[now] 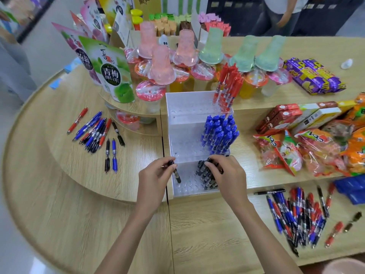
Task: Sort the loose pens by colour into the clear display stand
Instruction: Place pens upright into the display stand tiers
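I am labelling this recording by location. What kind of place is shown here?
Probably a small shop, or a mock-up of one: packaged snacks and jelly drink cups are laid out on wooden counters, next to a clear display stand holding pens grouped by colour.

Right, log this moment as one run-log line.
left-hand grip: holds black pen at stand front tier | right-hand grip: grips black pens | blue pens: middle | red pens: back

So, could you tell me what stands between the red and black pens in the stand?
The blue pens, upright on the middle tier of the stand, in the head view.
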